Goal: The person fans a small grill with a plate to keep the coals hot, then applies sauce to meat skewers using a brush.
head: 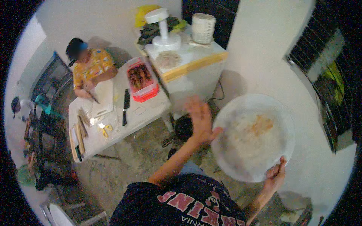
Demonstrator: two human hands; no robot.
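Note:
A large white round basin (220, 113) is tilted up on my right side. Inside it lies a pale, whitish mass (243, 141) with an orange-brown patch (261, 125) on top; blur hides what it is made of. My right hand (275, 171) grips the basin's lower right rim. Raised at the basin's left is my left hand (199, 120), blurred, fingers spread, holding nothing. Its thumb overlaps the left rim, and I cannot tell whether it touches.
Left, a white table (135, 124) bears a large black-handled knife (125, 107), yellow scissors (104, 130) and a red-and-clear container (145, 94) of dark food. A person (94, 67) works behind it. A white stand (164, 28) and a white cylinder (203, 28) top another surface.

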